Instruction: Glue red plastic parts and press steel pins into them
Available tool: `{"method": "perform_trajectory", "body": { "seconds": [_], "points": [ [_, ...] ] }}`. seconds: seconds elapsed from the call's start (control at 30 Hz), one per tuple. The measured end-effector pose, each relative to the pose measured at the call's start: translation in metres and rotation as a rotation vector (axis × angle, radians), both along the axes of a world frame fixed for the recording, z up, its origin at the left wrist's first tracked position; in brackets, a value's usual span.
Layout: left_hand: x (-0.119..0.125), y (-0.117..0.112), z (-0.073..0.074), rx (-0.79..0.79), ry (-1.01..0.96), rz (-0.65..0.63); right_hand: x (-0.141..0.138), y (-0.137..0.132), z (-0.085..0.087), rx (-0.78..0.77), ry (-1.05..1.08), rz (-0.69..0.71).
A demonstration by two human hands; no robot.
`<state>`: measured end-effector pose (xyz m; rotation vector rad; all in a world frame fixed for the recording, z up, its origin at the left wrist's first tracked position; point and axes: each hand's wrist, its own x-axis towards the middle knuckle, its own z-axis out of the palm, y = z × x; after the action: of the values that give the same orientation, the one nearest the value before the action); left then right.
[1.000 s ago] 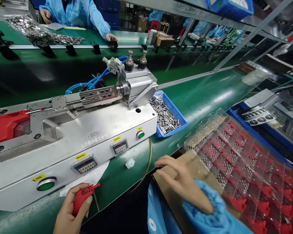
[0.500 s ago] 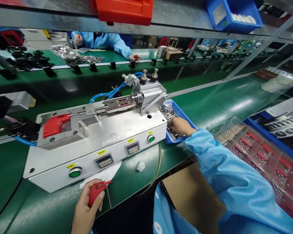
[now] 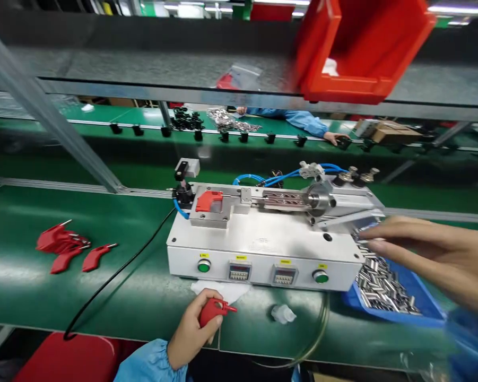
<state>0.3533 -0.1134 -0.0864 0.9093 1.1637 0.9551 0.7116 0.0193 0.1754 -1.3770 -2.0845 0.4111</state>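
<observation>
At the near edge of the green bench (image 3: 19, 297), my left hand (image 3: 193, 334) is closed around a red plastic piece (image 3: 214, 311), its thin prong poking out to the right, just in front of the press. My right hand (image 3: 433, 254) is out over the blue tray (image 3: 429, 317), fingers stretched long and close together, tips above the heap of metal pins (image 3: 377, 281) at the tray's near-left corner. I cannot tell whether a pin is pinched at those tips; there's too much blur.

My read is that this is the pin-fetching step, with one part held ready in the left and the right working the tray. Any pick here calls for a fine two-finger pinch on a single pin, because they lie tangled and touching.

Moving outward, the silver press fixture (image 3: 262, 241) sits between my hands, and the tray tucks against its right end. Another red part (image 3: 209, 201) is seated in the nest at the fixture's left. Two green buttons (image 3: 203, 265) and a pair of counters run along the front face, with blue air hoses (image 3: 258, 179) behind. A white cap (image 3: 282, 314) lies loose on the bench near the tray. Well off to the left there's a pile of red parts (image 3: 61, 245), and a black cable (image 3: 115, 276) runs past it. Overhead, a red bin (image 3: 362, 53) sits on the shelf. Across the line, another person's hand (image 3: 334, 138) rests on the far bench.
</observation>
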Motion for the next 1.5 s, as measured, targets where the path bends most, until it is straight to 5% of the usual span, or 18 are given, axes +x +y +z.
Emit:
{"method": "perform_trajectory", "body": {
  "seconds": [0.1,0.2,0.33,0.57,0.87,1.1,1.27,1.5],
  "points": [
    [0.000,0.001,-0.003,0.039,-0.048,0.028,-0.079,0.047,-0.002,-0.014,-0.005,0.257],
    [0.001,0.000,-0.005,0.068,-0.077,0.053,-0.153,0.092,-0.012,-0.009,-0.057,0.333],
    [0.003,0.000,-0.009,0.090,-0.106,0.060,-0.205,0.129,-0.024,-0.090,-0.224,0.376],
    [0.001,0.006,-0.017,0.089,-0.125,-0.030,-0.204,0.130,-0.036,0.005,-0.225,0.291],
    [-0.001,0.007,-0.016,0.091,-0.119,-0.059,-0.201,0.132,-0.031,0.103,-0.495,0.316],
    [-0.002,0.009,-0.010,0.100,-0.114,-0.069,-0.184,0.112,-0.052,0.379,-0.631,0.438],
    [-0.004,0.010,-0.006,0.126,-0.069,-0.103,-0.184,0.108,-0.046,0.257,-0.522,0.456],
    [-0.004,0.011,0.000,0.311,-0.031,-0.068,-0.245,0.116,-0.034,0.125,-0.651,0.384]
  ]
}}
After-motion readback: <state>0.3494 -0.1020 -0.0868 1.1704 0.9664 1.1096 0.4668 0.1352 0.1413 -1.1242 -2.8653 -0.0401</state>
